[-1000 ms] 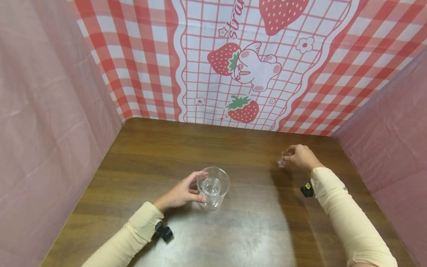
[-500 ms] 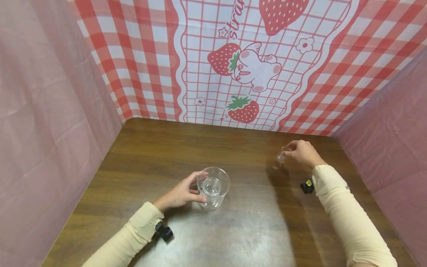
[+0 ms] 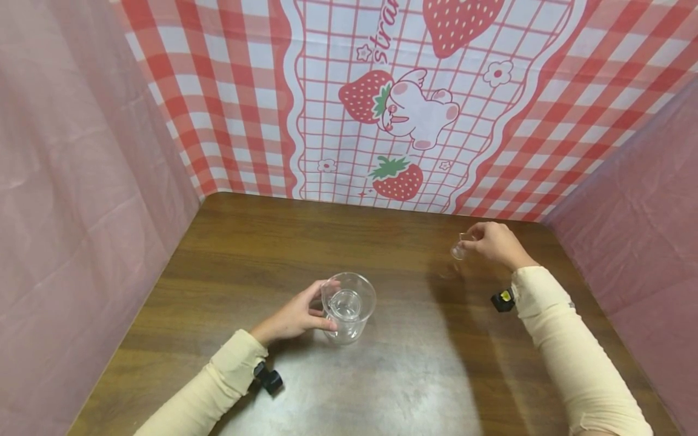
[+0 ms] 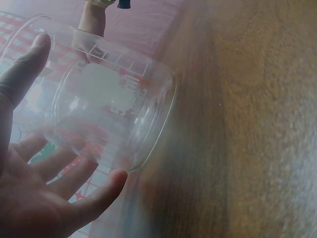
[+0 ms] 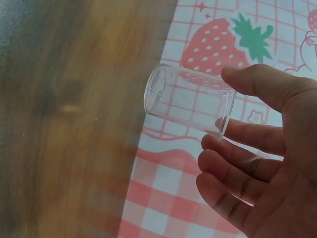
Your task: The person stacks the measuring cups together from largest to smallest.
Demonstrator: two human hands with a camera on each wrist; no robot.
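Note:
Left of the table's middle, my left hand [image 3: 294, 312] holds a large clear glass beaker [image 3: 355, 330] by its side, thumb and fingers around the wall. White graduation marks and print show on this beaker [image 4: 133, 69] in the left wrist view. A smaller clear glass beaker [image 3: 346, 304] is nested inside it. At the right, my right hand [image 3: 497, 245] pinches a small clear beaker [image 5: 190, 101] near its rim between thumb and fingers. That small beaker is raised above the table, base downward, with a faint reflection on the wood below it.
The brown wooden table [image 3: 245, 242] is bounded at the back by a red-and-white strawberry cloth [image 3: 240, 121]. Pink curtains [image 3: 82, 212] stand along the left and right sides. A bright glare lies on the table's front middle.
My right hand has lifted the small beaker off the table, moving slightly up and farther back. The left hand and the large beaker have stayed in place.

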